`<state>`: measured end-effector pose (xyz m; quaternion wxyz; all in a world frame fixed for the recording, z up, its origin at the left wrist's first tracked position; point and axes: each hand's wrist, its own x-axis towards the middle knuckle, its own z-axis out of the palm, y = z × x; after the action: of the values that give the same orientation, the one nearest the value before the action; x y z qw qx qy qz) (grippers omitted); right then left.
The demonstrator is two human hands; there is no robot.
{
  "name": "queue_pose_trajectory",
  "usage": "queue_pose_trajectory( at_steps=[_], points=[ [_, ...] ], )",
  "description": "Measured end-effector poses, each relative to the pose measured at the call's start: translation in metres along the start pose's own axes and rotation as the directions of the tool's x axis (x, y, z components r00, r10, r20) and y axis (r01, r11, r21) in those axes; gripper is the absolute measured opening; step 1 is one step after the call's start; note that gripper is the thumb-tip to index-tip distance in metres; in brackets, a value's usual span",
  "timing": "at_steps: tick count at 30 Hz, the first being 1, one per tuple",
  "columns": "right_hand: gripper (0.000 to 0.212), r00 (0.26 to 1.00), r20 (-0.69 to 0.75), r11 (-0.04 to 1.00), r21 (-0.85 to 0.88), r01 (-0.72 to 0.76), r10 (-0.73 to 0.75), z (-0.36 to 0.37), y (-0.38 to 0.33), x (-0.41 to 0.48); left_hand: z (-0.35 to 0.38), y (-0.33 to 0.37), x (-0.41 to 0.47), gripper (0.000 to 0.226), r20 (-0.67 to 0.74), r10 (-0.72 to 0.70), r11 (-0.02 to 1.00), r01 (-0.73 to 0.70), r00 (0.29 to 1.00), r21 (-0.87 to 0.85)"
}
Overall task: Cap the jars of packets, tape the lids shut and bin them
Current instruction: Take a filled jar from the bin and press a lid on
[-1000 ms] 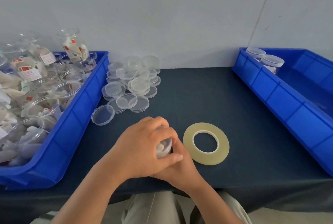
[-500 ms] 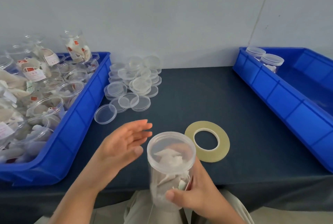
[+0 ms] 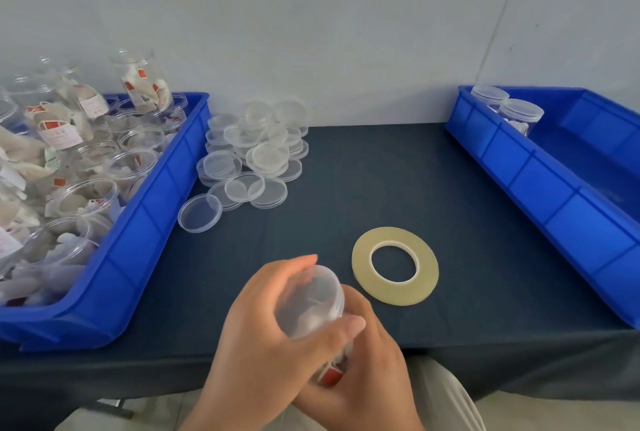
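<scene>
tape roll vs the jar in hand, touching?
Apart. The head view shows bare dark tablecloth between the tape roll, lying flat, and the jar, which both hands hold left of it.

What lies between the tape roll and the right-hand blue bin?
Only bare dark table cloth, in the head view, separates the yellowish tape roll from the blue plastic bin.

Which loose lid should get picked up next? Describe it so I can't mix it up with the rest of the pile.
Start at the left blue bin full of uncapped jars. Just beside its right wall sits the pile of clear lids on the dark table. The single lid is the one nearest the person, lying flat with nothing stacked on it.
</scene>
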<state>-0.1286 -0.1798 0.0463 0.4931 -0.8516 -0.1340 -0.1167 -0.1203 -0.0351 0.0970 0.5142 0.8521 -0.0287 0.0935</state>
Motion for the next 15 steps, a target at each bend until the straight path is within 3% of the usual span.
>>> queue_pose_trajectory(
  at_steps=[2, 4, 6, 7, 10, 12, 14, 15],
  points=[
    [0.08, 0.981, 0.188, 0.943, 0.314, -0.114, 0.056, -0.008, 0.003, 0.002, -0.006, -0.002, 0.002, 0.071, 0.111, 0.043, 0.994, -0.032, 0.993, -0.106],
    [0.085, 0.904, 0.426, 0.775, 0.584, -0.242, -0.039, -0.019, 0.0, 0.008, -0.013, -0.005, 0.005, 0.079, 0.242, 0.049, 0.981, -0.001, 0.969, -0.191],
    [0.088, 0.862, 0.493, 0.7, 0.655, -0.283, -0.113, -0.025, 0.002, 0.012, -0.016, -0.007, 0.006, 0.085, 0.288, 0.065, 0.969, 0.009, 0.955, -0.247],
    [0.087, 0.874, 0.475, 0.715, 0.646, -0.267, -0.103, -0.025, 0.004, 0.013, -0.016, -0.008, 0.005, 0.086, 0.291, 0.065, 0.964, 0.015, 0.954, -0.266],
    [0.079, 0.941, 0.337, 0.845, 0.507, -0.172, -0.01, -0.014, 0.008, 0.007, -0.016, -0.01, 0.003, 0.082, 0.236, 0.045, 0.97, 0.013, 0.971, -0.241],
    [0.076, 0.987, 0.161, 0.979, 0.199, -0.051, 0.019, -0.004, 0.01, 0.001, -0.015, -0.009, 0.003, 0.085, 0.171, 0.004, 0.991, 0.019, 0.985, -0.131],
    [0.081, 0.999, 0.031, 0.988, -0.144, 0.048, -0.044, 0.006, 0.014, -0.006, -0.012, -0.008, 0.0, 0.091, 0.137, -0.092, 0.994, 0.099, 0.986, -0.042],
    [0.083, 0.999, 0.011, 0.981, -0.188, 0.047, -0.046, 0.009, 0.014, -0.008, -0.009, -0.008, -0.001, 0.091, 0.122, -0.132, 0.99, 0.137, 0.984, -0.035]
  ],
)
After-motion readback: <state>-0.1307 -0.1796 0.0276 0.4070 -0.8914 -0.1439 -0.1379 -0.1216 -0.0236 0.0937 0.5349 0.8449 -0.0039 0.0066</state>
